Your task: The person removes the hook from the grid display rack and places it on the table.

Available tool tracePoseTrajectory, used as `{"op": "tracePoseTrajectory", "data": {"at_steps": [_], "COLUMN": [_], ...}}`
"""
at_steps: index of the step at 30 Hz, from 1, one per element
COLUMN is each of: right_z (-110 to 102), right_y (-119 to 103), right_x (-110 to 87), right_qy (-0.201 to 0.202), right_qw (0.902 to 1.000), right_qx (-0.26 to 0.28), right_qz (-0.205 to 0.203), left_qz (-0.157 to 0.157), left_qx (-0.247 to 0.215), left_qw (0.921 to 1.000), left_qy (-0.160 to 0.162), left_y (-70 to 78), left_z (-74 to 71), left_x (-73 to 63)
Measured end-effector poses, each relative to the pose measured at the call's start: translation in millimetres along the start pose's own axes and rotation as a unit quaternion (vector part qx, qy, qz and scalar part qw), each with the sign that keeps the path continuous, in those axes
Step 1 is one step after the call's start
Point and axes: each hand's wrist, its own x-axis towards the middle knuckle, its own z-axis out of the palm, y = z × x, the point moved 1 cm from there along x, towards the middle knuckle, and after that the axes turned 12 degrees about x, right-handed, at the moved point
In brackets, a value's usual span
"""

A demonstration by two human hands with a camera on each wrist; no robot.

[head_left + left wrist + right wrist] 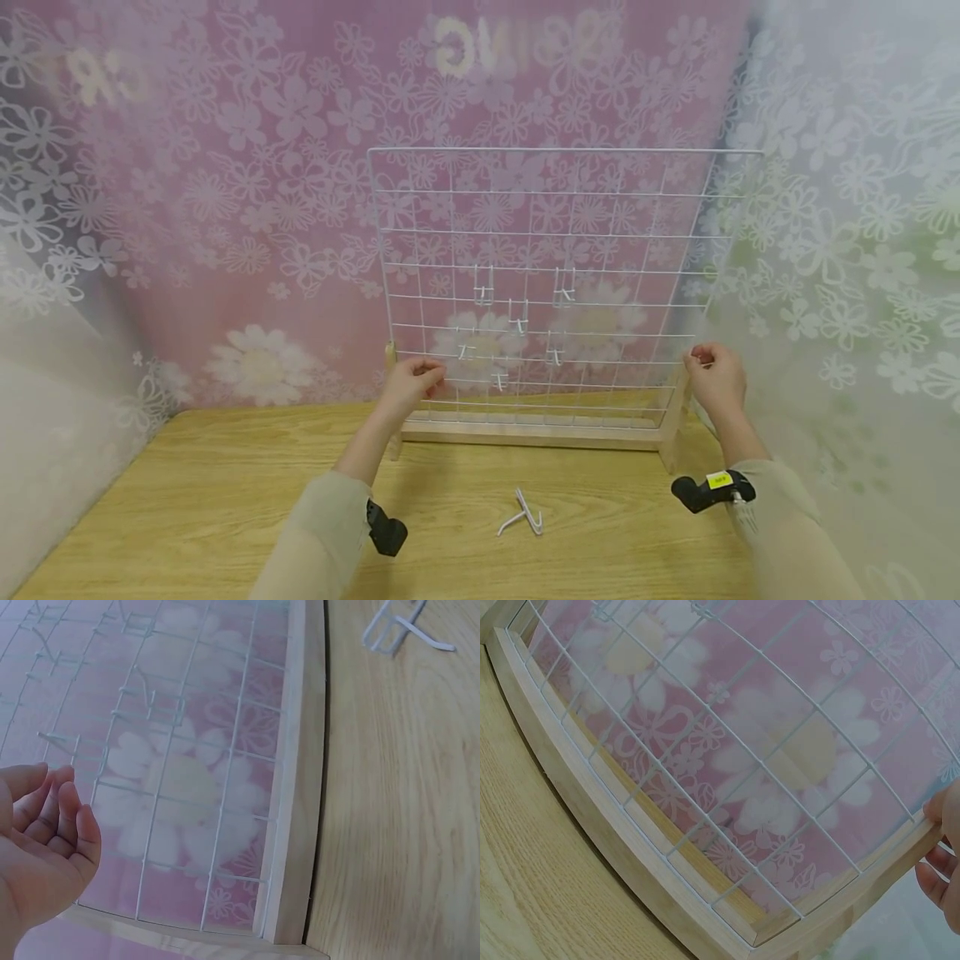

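1. Between the two hands, a white wire grid stands upright in a wooden stand, its longer side running across from the left hand towards the right.
2. Six white hooks hang on the grid, mostly nearer the left hand than the right; their prongs jut towards the person.
3. Nearer the person than both hands, a loose hook lies on the desk, its back slanting away to the left and its prong reaching towards the left forearm.
4. At the grid's left side, the left hand is loosely curled, thumb just beside the fingertips, with nothing visible in its grasp; whether it touches a wire I cannot tell.
5. At the opposite side, the right hand grips the tip of the stand's right post, thumb on one face and fingers curled round the other.
6. Just behind the right hand, a black wrist device bears a yellow label, its print too small to read.
7. Beyond and above both hands, pale lettering shows through the flowered curtain; a G is clear, the rest too faint to read.
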Motion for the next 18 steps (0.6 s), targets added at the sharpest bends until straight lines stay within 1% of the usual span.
{"op": "tracePoseTrajectory", "data": {"at_steps": [6,14,18], "right_z": [-1,-1,0], "right_y": [-1,-1,-1], "right_x": [0.0,0.0,-0.3], "right_qy": [0.0,0.003,0.006], "right_qw": [1.0,1.0,1.0], "right_qx": [0.0,-0.003,0.0], "right_qz": [0.001,-0.003,-0.006], "left_qz": [-0.004,-0.016,-0.015], "left_qx": [-0.016,-0.001,-0.004], "left_qw": [0.9997,0.9996,0.9991], "left_qy": [0.017,0.026,0.04], "left_y": [9.5,20.2,22.9], "left_z": [0.3,6.6,10.6], "left_x": [7.2,15.9,20.7]}}
